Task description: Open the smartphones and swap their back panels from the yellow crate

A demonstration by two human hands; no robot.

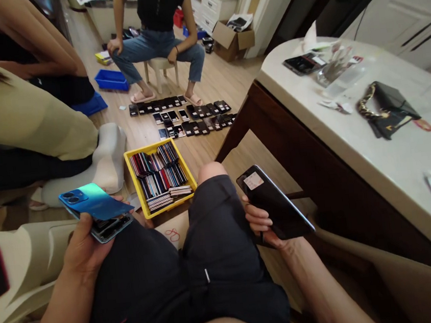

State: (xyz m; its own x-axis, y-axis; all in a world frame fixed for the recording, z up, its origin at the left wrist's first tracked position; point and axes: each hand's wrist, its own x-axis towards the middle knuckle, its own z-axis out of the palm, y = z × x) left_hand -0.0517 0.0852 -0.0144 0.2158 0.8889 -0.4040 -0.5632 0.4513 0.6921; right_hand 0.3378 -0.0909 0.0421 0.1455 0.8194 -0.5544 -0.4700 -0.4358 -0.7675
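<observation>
Left hand [86, 249]: clamped on teal phone [94, 202], back facing up, w/ camera bump at end nearest L edge of view. Right hand [262, 223]: clamped on black phone [271, 202], tilted, pale label on back. Hands well apart, dark shorts [211, 264] between.

Fwd of hands, just past L hand: yellow tray [148, 147] on floor, packed w/ phones on edge. Further fwd: loose phones [180, 116] in rows on floor, blue crate [111, 80] to L of rows. Beyond rows: seated person [157, 49] on stool [162, 72], both hands on knees; cardboard box [231, 41] to R of that person.

L of left hand: co-worker in olive top [21, 115], close by. R of right hand: worktop [355, 167] w/ black bag [385, 110] & another phone [301, 63].
</observation>
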